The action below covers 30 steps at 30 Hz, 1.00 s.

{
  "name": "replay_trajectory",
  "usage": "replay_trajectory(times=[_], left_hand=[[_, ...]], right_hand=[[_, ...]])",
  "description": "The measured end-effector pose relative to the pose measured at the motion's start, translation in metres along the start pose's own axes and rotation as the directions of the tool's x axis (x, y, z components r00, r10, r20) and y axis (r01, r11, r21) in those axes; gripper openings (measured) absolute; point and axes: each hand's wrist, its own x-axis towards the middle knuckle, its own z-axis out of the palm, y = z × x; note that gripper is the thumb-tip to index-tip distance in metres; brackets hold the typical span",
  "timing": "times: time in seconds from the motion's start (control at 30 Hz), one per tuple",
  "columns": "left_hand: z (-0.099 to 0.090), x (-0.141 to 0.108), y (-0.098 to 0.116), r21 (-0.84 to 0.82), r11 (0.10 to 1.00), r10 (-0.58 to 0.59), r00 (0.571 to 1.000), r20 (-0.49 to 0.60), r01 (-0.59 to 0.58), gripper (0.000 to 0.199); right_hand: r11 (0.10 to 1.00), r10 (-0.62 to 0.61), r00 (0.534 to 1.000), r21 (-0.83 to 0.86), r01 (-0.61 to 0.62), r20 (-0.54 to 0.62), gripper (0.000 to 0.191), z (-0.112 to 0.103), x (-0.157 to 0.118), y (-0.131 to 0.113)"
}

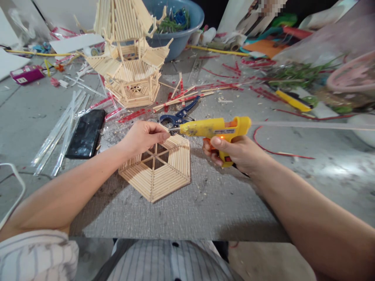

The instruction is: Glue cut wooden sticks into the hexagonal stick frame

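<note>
One yellow glue gun (215, 127), label illegible, gripped by right hand (227, 150); one pale, spoked hexagonal stick panel (170, 179), laid at its eight o'clock; left hand (150, 134) pinched closed, contents unclear.

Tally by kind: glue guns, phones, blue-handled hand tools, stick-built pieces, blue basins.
Glue gun: 1
Phone: 1
Blue-handled tool: 1
Stick-built pieces: 2 (hexagonal panel, tiered tower)
Blue basin: 1
Total: 6
</note>
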Motion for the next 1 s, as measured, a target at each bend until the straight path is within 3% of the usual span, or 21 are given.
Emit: replay_trajectory(times=[0.23, 0.47, 0.6, 0.7, 0.77, 0.9, 1.0], left_hand=[[-0.001, 0.0, 0.0, -0.01, 1.0, 0.009, 1.0, -0.022, -0.009, 0.018], [-0.002, -0.001, 0.002, -0.006, 1.0, 0.001, 0.999, -0.038, -0.001, 0.019], [-0.007, 0.0, 0.002, 0.065, 0.996, 0.055, 0.998, -0.024, -0.053, 0.018], [-0.012, 0.0, 0.006, 0.199, 0.979, 0.027, 0.996, 0.089, -0.045, 0.019], [-0.015, -0.001, 0.011, 0.293, 0.956, -0.045, 0.982, 0.184, -0.011, 0.018], [-0.014, -0.003, 0.016, 0.405, 0.914, -0.122, 0.945, 0.303, -0.011, 0.013], [-0.011, -0.005, 0.017, 0.452, 0.891, -0.131, 0.926, 0.354, -0.047, 0.011]], right_hand=[[0.999, -0.029, 0.998, -0.029, 0.031, 0.061, 0.053, -0.004, 0.002, 0.005], [0.999, -0.013, 1.0, -0.029, 0.014, 0.029, 0.054, -0.003, 0.001, 0.001], [0.988, -0.143, 0.989, -0.055, 0.141, -0.031, 0.053, -0.008, 0.003, 0.0], [0.96, -0.277, 0.946, -0.087, 0.266, -0.17, 0.049, -0.018, 0.008, 0.0], [0.95, -0.31, 0.904, -0.122, 0.286, -0.296, 0.046, -0.027, 0.013, 0.0], [0.935, -0.351, 0.766, -0.247, 0.255, -0.538, 0.032, -0.049, 0.025, 0.002], [0.939, -0.322, 0.718, -0.304, 0.16, -0.617, 0.019, -0.061, 0.033, 0.006]])
